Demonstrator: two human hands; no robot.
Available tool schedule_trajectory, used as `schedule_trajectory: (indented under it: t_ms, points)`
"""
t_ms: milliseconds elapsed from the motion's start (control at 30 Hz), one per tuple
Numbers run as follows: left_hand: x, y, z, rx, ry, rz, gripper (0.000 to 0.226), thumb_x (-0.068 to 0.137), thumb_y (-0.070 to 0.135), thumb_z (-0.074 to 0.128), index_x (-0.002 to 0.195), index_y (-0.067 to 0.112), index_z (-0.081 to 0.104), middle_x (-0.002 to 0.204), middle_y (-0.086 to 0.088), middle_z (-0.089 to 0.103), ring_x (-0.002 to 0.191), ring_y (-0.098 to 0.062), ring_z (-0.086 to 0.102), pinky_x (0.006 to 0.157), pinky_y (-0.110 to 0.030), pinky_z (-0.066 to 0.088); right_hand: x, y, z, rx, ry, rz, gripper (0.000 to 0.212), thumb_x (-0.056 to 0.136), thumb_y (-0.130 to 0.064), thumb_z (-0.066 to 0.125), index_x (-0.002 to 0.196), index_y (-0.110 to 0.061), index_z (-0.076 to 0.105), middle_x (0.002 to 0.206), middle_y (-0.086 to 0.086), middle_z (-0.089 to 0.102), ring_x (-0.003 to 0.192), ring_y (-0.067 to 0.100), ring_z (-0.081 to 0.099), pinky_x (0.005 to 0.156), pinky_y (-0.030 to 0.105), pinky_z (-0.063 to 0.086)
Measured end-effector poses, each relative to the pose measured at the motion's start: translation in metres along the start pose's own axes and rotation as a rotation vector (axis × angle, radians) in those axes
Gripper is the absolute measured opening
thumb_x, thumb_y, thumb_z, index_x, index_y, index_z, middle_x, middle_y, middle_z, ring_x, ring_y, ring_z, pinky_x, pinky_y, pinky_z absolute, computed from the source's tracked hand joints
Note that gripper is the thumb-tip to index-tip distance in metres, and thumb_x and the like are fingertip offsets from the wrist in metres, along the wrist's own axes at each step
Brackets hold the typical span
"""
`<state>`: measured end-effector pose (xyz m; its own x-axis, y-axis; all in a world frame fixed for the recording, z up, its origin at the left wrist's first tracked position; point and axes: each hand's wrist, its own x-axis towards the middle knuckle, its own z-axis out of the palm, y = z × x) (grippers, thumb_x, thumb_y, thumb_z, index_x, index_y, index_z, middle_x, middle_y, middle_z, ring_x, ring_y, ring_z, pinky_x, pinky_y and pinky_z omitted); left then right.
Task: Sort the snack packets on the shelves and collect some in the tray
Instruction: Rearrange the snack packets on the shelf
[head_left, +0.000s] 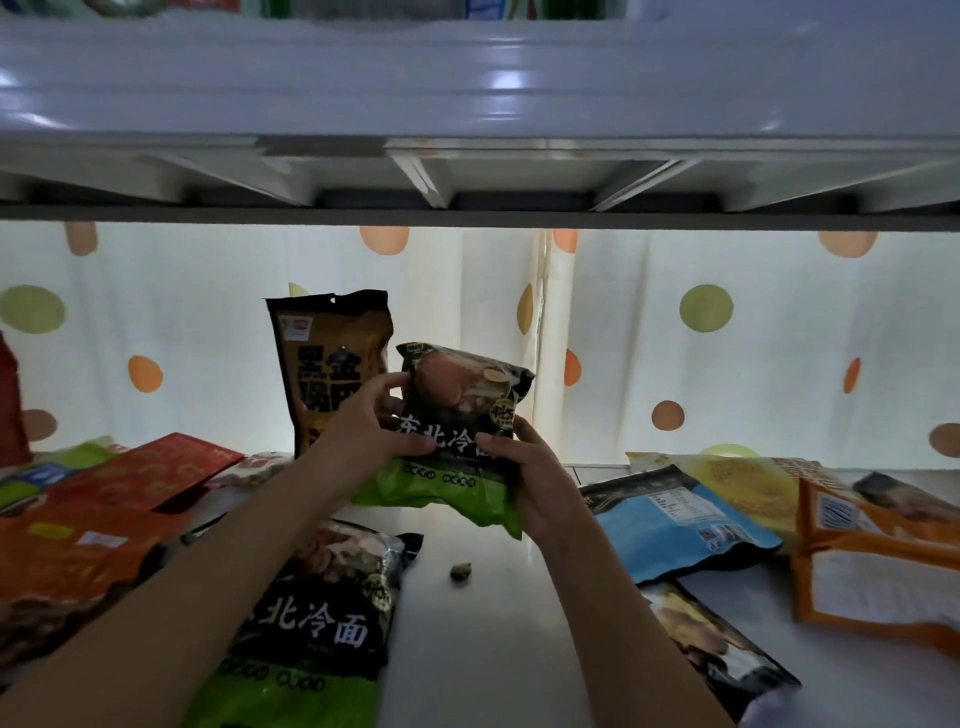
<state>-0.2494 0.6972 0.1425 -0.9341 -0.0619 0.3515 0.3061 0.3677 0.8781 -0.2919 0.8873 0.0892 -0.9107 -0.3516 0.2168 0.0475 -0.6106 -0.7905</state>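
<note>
Both hands, left hand (363, 426) & right hand (524, 483), had fingers clamped on cold-noodle packet (462, 415), held upright above shelf (483, 597); we judged it light, crinkly, slippery—grip side edges.

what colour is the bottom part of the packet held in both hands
Bright green, below a black upper part, on the held packet; shown in the head view.
</note>
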Motion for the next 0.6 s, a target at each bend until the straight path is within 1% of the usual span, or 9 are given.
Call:
schedule_trajectory:
  t_ms: [100, 200, 233, 267, 333, 400, 500, 567, 600]
  points:
    - [-0.017, 0.002, -0.007, -0.012, 0.057, 0.008, 0.088, 0.066, 0.014, 0.088, 0.139, 0.024, 0.04, 0.118, 0.0, 0.056, 0.097, -0.01, 0.057, 0.07, -0.02, 0.047, -0.008, -0.003, 0.009, -0.043, 0.008, -0.02, 0.071, 0.07, 0.01, 0.073, 0.135, -0.002, 0.048, 0.129, 0.031, 0.058, 0.115, 0.051, 0.058, 0.091, 0.06, 0.05]
    - [-0.032, 0.004, -0.014, -0.026, 0.095, -0.024, 0.098, 0.068, 0.025, 0.086, 0.147, 0.018, 0.029, 0.119, 0.001, 0.053, 0.104, -0.016, 0.057, 0.079, -0.029, 0.049, -0.02, -0.009, 0.02, -0.069, 0.003, -0.075, 0.071, 0.068, 0.01, 0.073, 0.134, 0.002, 0.048, 0.132, 0.035, 0.053, 0.116, 0.053, 0.056, 0.091, 0.06, 0.05]
    - [-0.039, 0.005, -0.017, -0.023, 0.075, -0.052, 0.096, 0.067, 0.033, 0.086, 0.145, 0.017, 0.033, 0.119, 0.002, 0.054, 0.107, -0.017, 0.058, 0.084, -0.032, 0.05, -0.026, -0.009, 0.025, -0.064, -0.009, -0.097, 0.073, 0.067, 0.009, 0.074, 0.135, 0.003, 0.048, 0.133, 0.035, 0.052, 0.117, 0.053, 0.055, 0.092, 0.061, 0.049]
    - [-0.045, 0.006, -0.019, -0.025, 0.035, -0.072, 0.091, 0.063, 0.041, 0.086, 0.139, 0.016, 0.043, 0.118, 0.003, 0.059, 0.108, -0.018, 0.06, 0.09, -0.036, 0.051, -0.03, -0.009, 0.03, -0.056, -0.015, -0.117, 0.075, 0.066, 0.008, 0.075, 0.135, 0.003, 0.047, 0.134, 0.036, 0.051, 0.117, 0.053, 0.054, 0.093, 0.062, 0.049]
    - [-0.058, 0.009, -0.022, -0.048, -0.054, -0.083, 0.076, 0.054, 0.051, 0.083, 0.12, 0.02, 0.062, 0.109, 0.004, 0.069, 0.1, -0.016, 0.068, 0.093, -0.039, 0.054, -0.038, -0.009, 0.039, -0.045, -0.018, -0.146, 0.076, 0.063, 0.007, 0.075, 0.134, 0.004, 0.048, 0.133, 0.036, 0.051, 0.115, 0.052, 0.055, 0.094, 0.062, 0.048]
    - [-0.072, 0.013, -0.025, -0.068, -0.092, -0.068, 0.06, 0.057, 0.049, 0.083, 0.11, 0.026, 0.066, 0.102, 0.007, 0.072, 0.092, -0.012, 0.07, 0.09, -0.034, 0.055, -0.046, -0.007, 0.049, -0.069, -0.047, -0.152, 0.075, 0.063, 0.006, 0.074, 0.134, 0.004, 0.049, 0.132, 0.035, 0.053, 0.113, 0.05, 0.057, 0.093, 0.06, 0.05]
    - [-0.087, 0.015, -0.031, -0.11, -0.1, -0.026, 0.042, 0.067, 0.038, 0.083, 0.103, 0.036, 0.062, 0.101, 0.013, 0.069, 0.092, -0.007, 0.067, 0.084, -0.028, 0.054, -0.06, -0.007, 0.059, -0.177, -0.056, -0.153, 0.065, 0.069, 0.008, 0.071, 0.131, 0.001, 0.053, 0.128, 0.032, 0.058, 0.113, 0.049, 0.059, 0.094, 0.06, 0.05]
    - [-0.097, 0.016, -0.035, -0.131, -0.104, 0.013, 0.036, 0.069, 0.034, 0.083, 0.098, 0.04, 0.061, 0.097, 0.018, 0.069, 0.088, 0.0, 0.066, 0.081, -0.024, 0.054, -0.071, -0.007, 0.067, -0.244, -0.038, -0.158, 0.063, 0.071, 0.006, 0.072, 0.131, -0.002, 0.055, 0.125, 0.03, 0.061, 0.114, 0.049, 0.059, 0.095, 0.062, 0.048]
    - [-0.101, 0.016, -0.037, -0.141, -0.097, 0.033, 0.034, 0.07, 0.032, 0.083, 0.095, 0.041, 0.061, 0.092, 0.021, 0.068, 0.083, 0.005, 0.066, 0.076, -0.019, 0.054, -0.077, -0.007, 0.07, -0.265, -0.029, -0.158, 0.063, 0.071, 0.006, 0.073, 0.131, -0.003, 0.055, 0.124, 0.029, 0.062, 0.113, 0.049, 0.06, 0.095, 0.062, 0.048]
